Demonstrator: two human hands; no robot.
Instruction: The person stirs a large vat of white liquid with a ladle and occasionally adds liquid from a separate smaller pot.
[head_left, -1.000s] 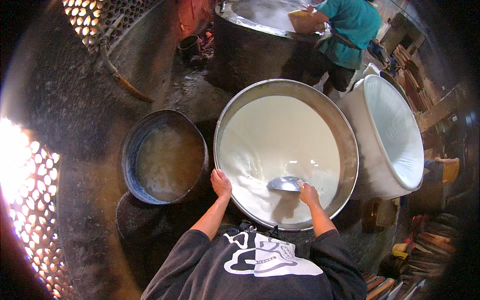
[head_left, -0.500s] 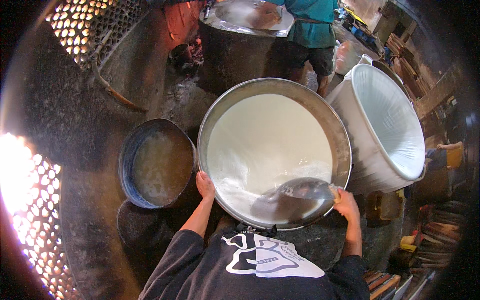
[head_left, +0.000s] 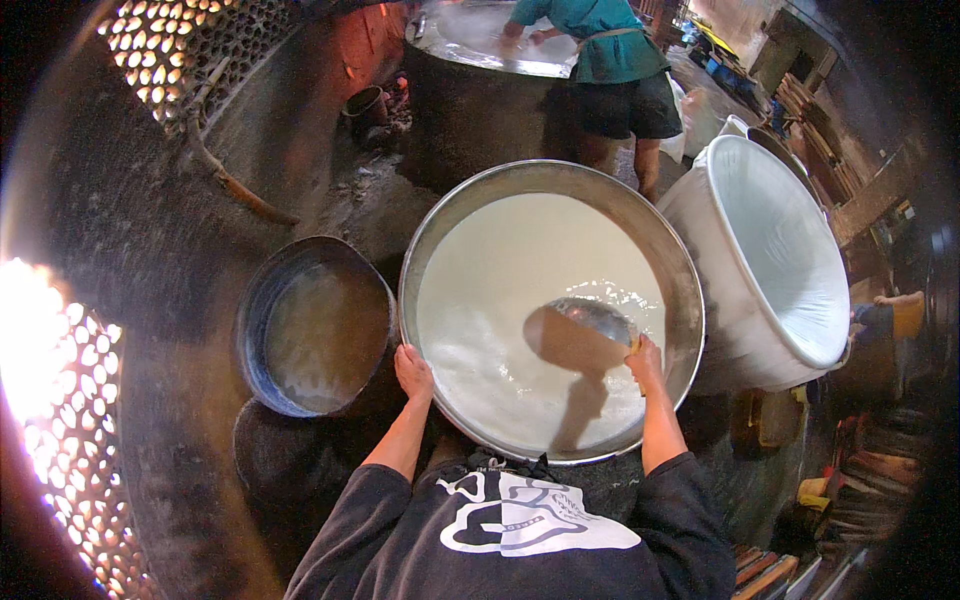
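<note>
In front of me stands a big round metal vat holding a milky white liquid. My left hand rests on the left side of its rim, fingers partly hidden by the rim. Over the right half of the liquid, my right hand is closed round the short handle of a shallow round metal ladle. The ladle's bowl lies at or just above the surface, pointing left, beside small bubbles. A dark shadow of the ladle and arm falls across the liquid.
At the left stands a dark blue tub of brownish liquid. A large container lined with pale cloth touches close on the right. Beyond, a person in a teal shirt bends over a steaming cauldron. A small bucket sits near glowing embers.
My right hand has carried the ladle from the vat's right rim up and left over the liquid. My left hand stays at the rim. The other person has leaned over the cauldron.
</note>
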